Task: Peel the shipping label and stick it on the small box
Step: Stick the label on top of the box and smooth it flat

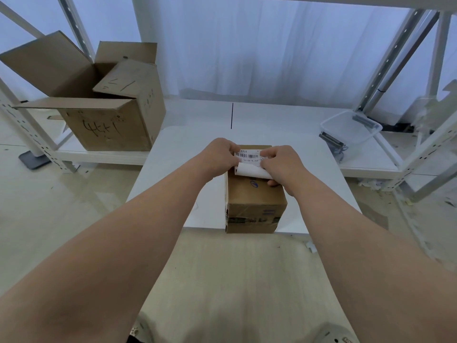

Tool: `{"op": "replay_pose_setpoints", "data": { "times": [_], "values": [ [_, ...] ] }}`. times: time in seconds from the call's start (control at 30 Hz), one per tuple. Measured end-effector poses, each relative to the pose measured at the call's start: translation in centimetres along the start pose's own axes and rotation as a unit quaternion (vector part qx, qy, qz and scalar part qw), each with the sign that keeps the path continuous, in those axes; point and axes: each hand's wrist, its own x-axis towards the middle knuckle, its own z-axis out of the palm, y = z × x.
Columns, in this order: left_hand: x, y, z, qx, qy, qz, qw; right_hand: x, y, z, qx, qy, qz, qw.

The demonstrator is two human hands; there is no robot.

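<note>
On the white counter [173, 169] the small box [254, 194] sits just beneath both hands. Left hand [220, 154] and right hand [279, 164] fingers pinch the shipping label [249, 155] between them, its backing [249, 170] curling underneath. Best peel slowly, keeping the label flat and square over the box top.

Showing a barcode along the top of the shipping label [249, 157], with a line of large characters beneath, upside down to the camera and reading roughly "010-L30-55", the end being covered by the right hand [282, 167]. Carrying small print above the barcode, too blurred to read. Bearing handwritten black marker strokes on the front of the large open carton [106, 125], looking like "44+1" but not certain. Displaying a blue round logo on top of the small box [254, 199] and dark printed strips on its near face, none legible.
</note>
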Motion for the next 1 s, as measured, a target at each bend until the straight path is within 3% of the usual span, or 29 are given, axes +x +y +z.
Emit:
{"op": "replay_pose_setpoints", "data": {
  "times": [0.63,1.0],
  "values": [
    [-0.12,0.09,-0.13,0.098,0.004,0.029,0.995,-0.31,-0.6,-0.03,-0.056,-0.03,-0.01,0.998],
    [0.28,0.09,-0.04,0.117,0.006,0.03,0.993,-0.24,-0.42,0.02,-0.034,-0.027,-0.005,0.999]
  ]
}}
